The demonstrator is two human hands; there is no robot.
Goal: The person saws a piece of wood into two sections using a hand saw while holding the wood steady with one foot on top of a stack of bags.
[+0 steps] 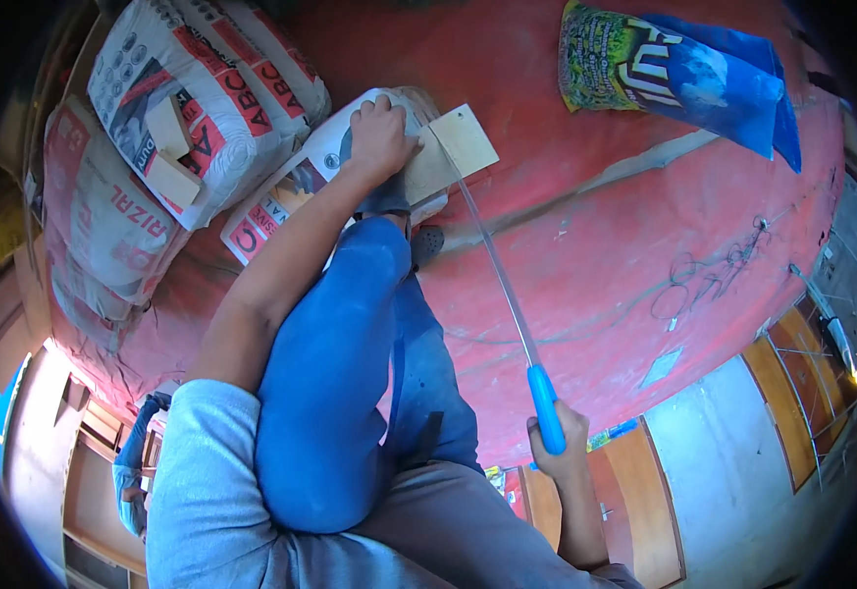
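Note:
My left hand (381,137) holds down a pale board (463,137) lying on a white printed sack (257,216), with its fingers curled on the board's near part. A dark-clad foot and my bent leg in blue trousers are under and beside that arm. My right hand (559,437) grips the blue handle (546,407) of a long saw, low at the right. The thin blade (492,255) runs up to the board and meets it near its right portion. What lies under my left palm is partly hidden.
Stacked sacks (207,93) at upper left carry two small board offcuts (178,179). A blue and green bag (674,79) lies upper right on the red sheet (624,265). Thin wire coils lie at right, near a lit lamp (855,373). Another person (132,471) is at far left.

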